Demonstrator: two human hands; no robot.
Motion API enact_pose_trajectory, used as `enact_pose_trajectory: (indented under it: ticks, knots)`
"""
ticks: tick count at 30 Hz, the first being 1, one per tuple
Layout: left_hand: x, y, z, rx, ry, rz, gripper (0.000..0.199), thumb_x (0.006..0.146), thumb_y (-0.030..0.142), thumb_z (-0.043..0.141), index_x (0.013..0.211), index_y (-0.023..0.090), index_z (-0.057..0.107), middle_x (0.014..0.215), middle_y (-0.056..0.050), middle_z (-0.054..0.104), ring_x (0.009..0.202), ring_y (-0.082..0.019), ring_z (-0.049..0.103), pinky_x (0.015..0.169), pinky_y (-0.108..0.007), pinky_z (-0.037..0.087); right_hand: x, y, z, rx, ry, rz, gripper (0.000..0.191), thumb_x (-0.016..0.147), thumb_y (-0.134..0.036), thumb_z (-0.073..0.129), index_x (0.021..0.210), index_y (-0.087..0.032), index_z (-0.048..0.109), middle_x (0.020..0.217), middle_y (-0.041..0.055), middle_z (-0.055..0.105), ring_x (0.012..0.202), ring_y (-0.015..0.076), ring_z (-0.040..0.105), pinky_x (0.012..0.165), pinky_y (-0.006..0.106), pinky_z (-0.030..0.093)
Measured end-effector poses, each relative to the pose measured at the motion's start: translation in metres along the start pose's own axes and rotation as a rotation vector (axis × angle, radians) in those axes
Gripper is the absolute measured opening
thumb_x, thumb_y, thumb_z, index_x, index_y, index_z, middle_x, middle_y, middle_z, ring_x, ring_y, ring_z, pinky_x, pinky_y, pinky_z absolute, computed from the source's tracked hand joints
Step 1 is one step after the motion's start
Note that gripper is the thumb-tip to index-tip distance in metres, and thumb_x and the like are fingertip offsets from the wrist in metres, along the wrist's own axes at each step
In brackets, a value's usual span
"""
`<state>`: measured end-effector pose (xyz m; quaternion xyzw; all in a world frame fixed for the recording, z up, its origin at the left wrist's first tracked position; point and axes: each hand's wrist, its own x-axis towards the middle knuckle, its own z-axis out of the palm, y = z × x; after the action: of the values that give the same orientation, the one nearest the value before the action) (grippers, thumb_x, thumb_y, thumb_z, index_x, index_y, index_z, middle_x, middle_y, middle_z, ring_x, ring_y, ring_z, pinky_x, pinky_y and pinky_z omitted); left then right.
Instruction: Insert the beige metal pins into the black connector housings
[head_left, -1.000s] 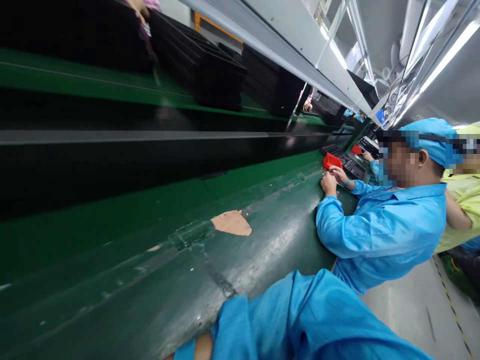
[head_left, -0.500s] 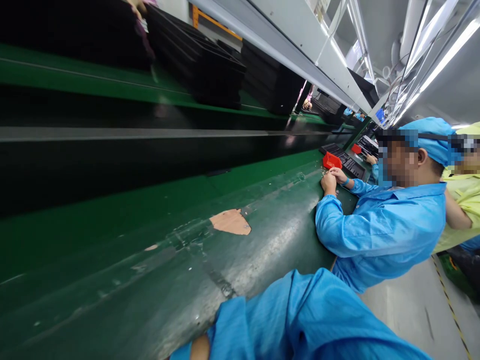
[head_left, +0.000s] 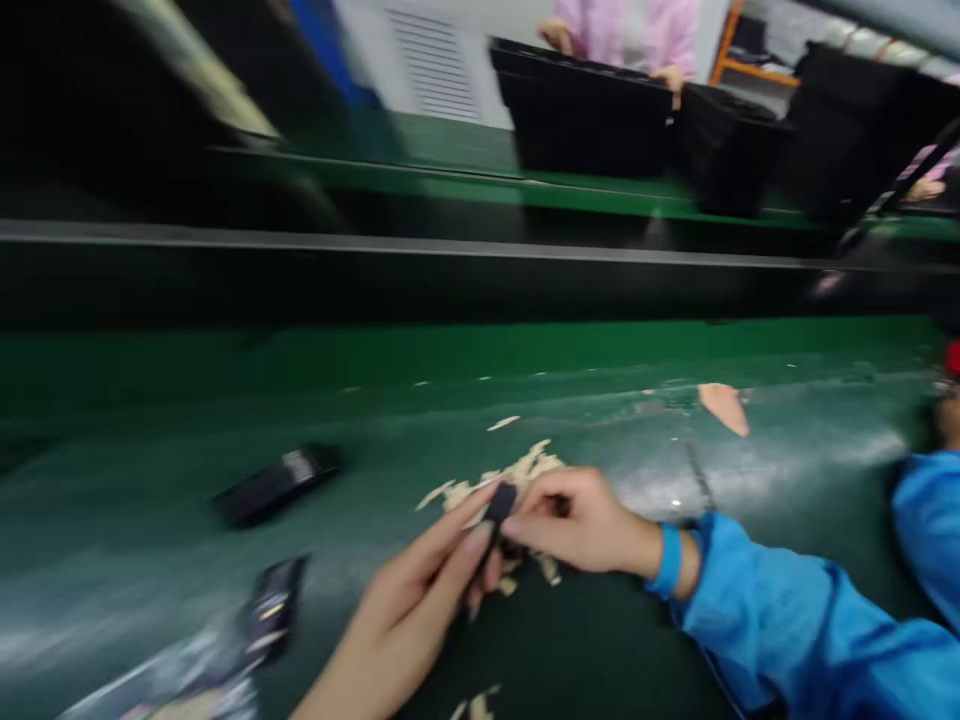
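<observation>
Between the thumb and fingers of my left hand (head_left: 431,590) is a small black part (head_left: 501,502), tilted upward. My right hand (head_left: 581,515) is closed in a pinch, its fingertips against the part's right edge; what they grip there is too blurred to make out. A loose heap of pale, thin scraps (head_left: 536,462) lies just behind and beneath both hands. To the left, a long black piece with a light label (head_left: 270,487) rests on the green bench (head_left: 630,640). Nearer to me is another dark piece (head_left: 276,605), touching or close to a clear plastic bag (head_left: 195,670).
A worn tan patch (head_left: 724,408) shows on the bench at the right. Beyond, a co-worker's blue sleeve (head_left: 926,525) reaches in. Across the raised ledge, a person in pink holds a large black panel (head_left: 585,110), beside black stacks (head_left: 731,150).
My view has swung left and levelled out. Both hands, the black part, the scraps and the bag are now visible; earlier only my right sleeve and wrist showed. The co-worker has shifted to the right edge.
</observation>
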<state>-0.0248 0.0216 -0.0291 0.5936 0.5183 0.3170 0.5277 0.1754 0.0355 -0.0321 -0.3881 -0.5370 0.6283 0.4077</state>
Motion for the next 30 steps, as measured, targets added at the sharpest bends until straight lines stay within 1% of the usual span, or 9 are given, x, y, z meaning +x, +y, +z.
enact_pose_trajectory:
  ticks: [2, 6, 12, 14, 18, 20, 23, 27, 30]
  knots:
    - [-0.004, 0.003, -0.002, -0.033, 0.017, -0.035, 0.058, 0.101, 0.054, 0.060, 0.146, 0.017, 0.065, 0.066, 0.001, 0.066, 0.058, -0.016, 0.060, 0.057, -0.027, 0.053, 0.002, 0.008, -0.001, -0.003, 0.055, -0.004, 0.039, 0.086, -0.049, 0.082, 0.070, -0.018, 0.063, 0.058, -0.0053, 0.054, 0.051, 0.0090, 0.044, 0.050, 0.023, 0.035]
    - [-0.001, 0.010, 0.008, -0.047, -0.007, -0.011, 0.061, 0.104, 0.052, 0.055, 0.151, 0.014, 0.059, 0.067, 0.000, 0.066, 0.058, -0.016, 0.059, 0.056, -0.025, 0.052, -0.003, 0.007, -0.008, -0.020, 0.052, 0.019, 0.033, 0.084, -0.045, 0.082, 0.073, -0.018, 0.066, 0.056, -0.0064, 0.051, 0.051, 0.0089, 0.041, 0.049, 0.023, 0.032]
    - [-0.005, 0.013, 0.010, 0.143, -0.095, 0.133, 0.050, 0.109, 0.040, 0.045, 0.154, 0.021, 0.057, 0.075, 0.000, 0.071, 0.060, -0.016, 0.063, 0.065, -0.028, 0.056, -0.005, 0.003, -0.004, -0.004, 0.044, 0.094, 0.042, 0.085, -0.057, 0.079, 0.072, -0.019, 0.065, 0.059, -0.0022, 0.060, 0.053, 0.0122, 0.053, 0.051, 0.025, 0.042]
    - [-0.004, 0.014, 0.008, 0.210, -0.076, 0.176, 0.048, 0.109, 0.039, 0.046, 0.152, 0.024, 0.058, 0.083, -0.001, 0.075, 0.066, -0.017, 0.067, 0.070, -0.029, 0.058, 0.000, -0.001, -0.009, -0.028, 0.053, 0.090, 0.043, 0.084, -0.055, 0.079, 0.068, -0.019, 0.064, 0.060, -0.0013, 0.061, 0.054, 0.0121, 0.053, 0.052, 0.024, 0.042]
    - [0.001, 0.017, 0.001, 0.283, 0.088, 0.194, 0.048, 0.108, 0.041, 0.050, 0.152, 0.024, 0.057, 0.109, -0.006, 0.077, 0.089, -0.021, 0.072, 0.073, -0.029, 0.059, 0.018, -0.015, -0.036, -0.054, 0.366, 0.128, 0.041, 0.081, -0.054, 0.079, 0.067, -0.019, 0.063, 0.056, -0.0046, 0.053, 0.049, 0.0097, 0.045, 0.045, 0.022, 0.037]
    - [0.003, 0.018, -0.002, 0.275, 0.142, 0.179, 0.049, 0.108, 0.042, 0.051, 0.151, 0.022, 0.057, 0.109, -0.007, 0.076, 0.089, -0.020, 0.072, 0.070, -0.028, 0.058, 0.024, -0.023, -0.048, -0.047, 0.405, 0.249, 0.038, 0.081, -0.055, 0.077, 0.078, -0.018, 0.071, 0.065, -0.0019, 0.060, 0.048, 0.0105, 0.047, 0.039, 0.023, 0.034]
    - [0.005, 0.018, -0.004, 0.244, 0.209, 0.200, 0.048, 0.106, 0.044, 0.053, 0.147, 0.019, 0.061, 0.107, -0.008, 0.075, 0.089, -0.019, 0.071, 0.068, -0.026, 0.056, 0.018, -0.032, -0.048, -0.213, 0.217, 0.304, 0.031, 0.083, -0.048, 0.076, 0.081, -0.016, 0.075, 0.066, -0.0008, 0.062, 0.050, 0.0108, 0.048, 0.042, 0.023, 0.034]
    - [0.007, 0.016, -0.005, 0.226, 0.259, 0.226, 0.042, 0.105, 0.039, 0.057, 0.139, 0.017, 0.068, 0.099, -0.007, 0.076, 0.077, -0.016, 0.066, 0.064, -0.025, 0.052, -0.014, -0.038, -0.013, -0.591, -0.281, 0.091, 0.007, 0.085, -0.027, 0.079, 0.087, -0.019, 0.079, 0.074, -0.0004, 0.070, 0.067, 0.0142, 0.060, 0.064, 0.027, 0.046]
    - [0.007, 0.017, -0.005, 0.287, 0.271, 0.261, 0.035, 0.106, 0.036, 0.056, 0.127, 0.016, 0.075, 0.096, -0.007, 0.076, 0.072, -0.016, 0.063, 0.061, -0.026, 0.048, -0.040, -0.034, 0.016, -0.918, -0.521, -0.020, 0.019, 0.086, -0.031, 0.084, 0.101, -0.020, 0.078, 0.092, 0.0040, 0.075, 0.086, 0.0215, 0.067, 0.076, 0.032, 0.049]
